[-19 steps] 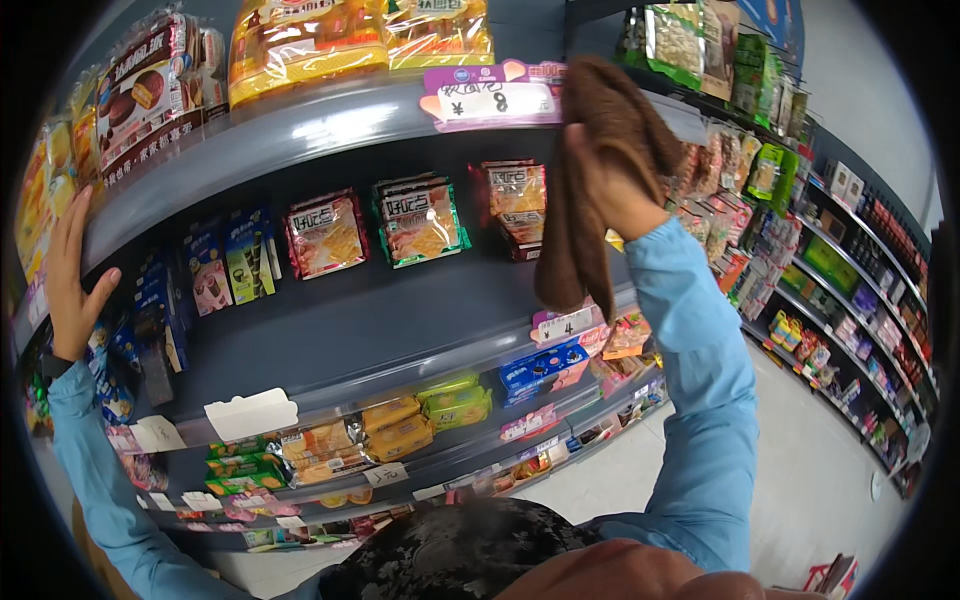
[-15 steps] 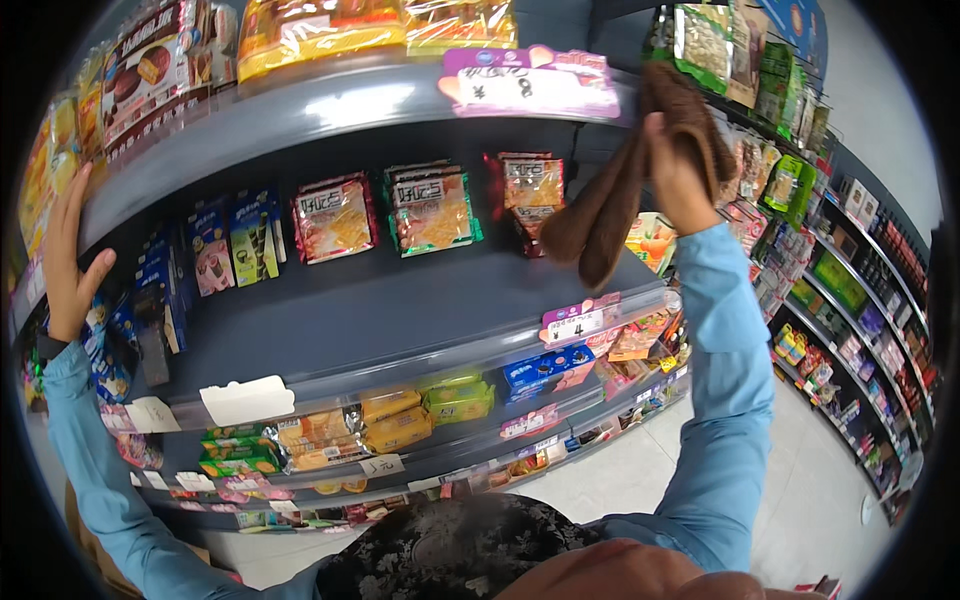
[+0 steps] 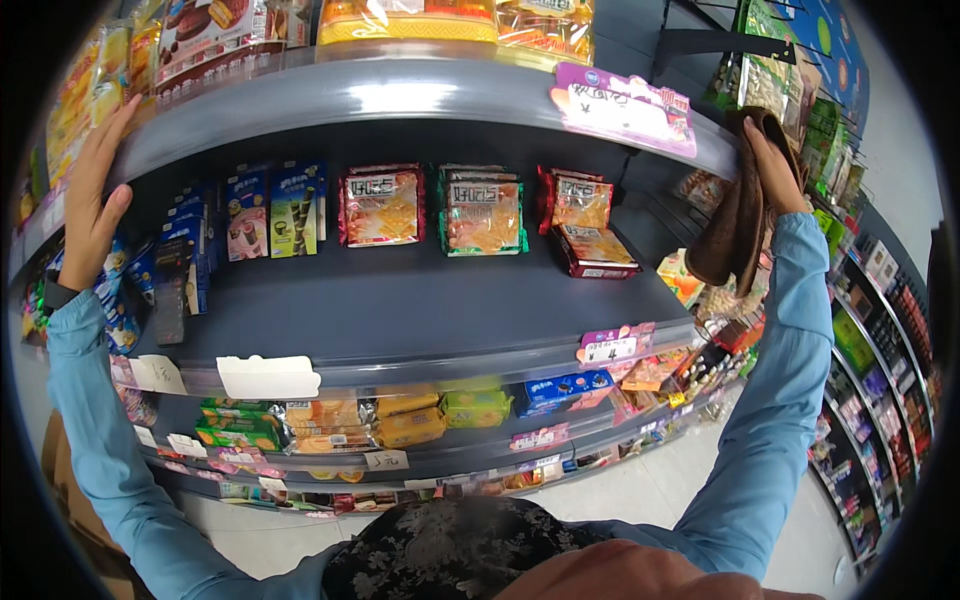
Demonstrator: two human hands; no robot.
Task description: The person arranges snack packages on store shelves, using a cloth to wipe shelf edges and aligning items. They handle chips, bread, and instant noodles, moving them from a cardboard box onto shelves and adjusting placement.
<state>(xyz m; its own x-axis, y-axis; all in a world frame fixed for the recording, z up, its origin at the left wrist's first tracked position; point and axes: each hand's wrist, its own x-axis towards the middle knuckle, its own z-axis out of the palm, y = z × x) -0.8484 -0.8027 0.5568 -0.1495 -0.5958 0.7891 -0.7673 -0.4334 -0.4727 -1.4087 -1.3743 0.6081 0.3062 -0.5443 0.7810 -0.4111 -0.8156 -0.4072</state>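
My left hand [image 3: 96, 200] rests with its fingers stretched out against the left end of the upper shelf's rounded front edge [image 3: 270, 100]. A dark band circles that wrist. Over at the right end of the same edge, my right hand [image 3: 775, 172] grips a brown cloth [image 3: 728, 235], which hangs down in folds past the shelf's end. Between my arms, the middle shelf [image 3: 400, 315] carries red snack packets [image 3: 382, 207], green-edged packets [image 3: 484, 212], a red packet lying flat [image 3: 594, 250] and upright blue boxes [image 3: 247, 215].
Large snack bags [image 3: 405, 22] stand on the upper shelf, with a purple-and-white price card [image 3: 625, 110] on its edge. Blank white card [image 3: 268, 377] fronts the middle shelf; yellow packs [image 3: 410, 425] sit below. Hanging green bags [image 3: 825, 130] and another stocked rack [image 3: 870, 380] lie to the right.
My right hand has carried the brown cloth rightward to the shelf's end, and the cloth hangs lower. My left hand stays at the shelf's left end. The view has shifted slightly.
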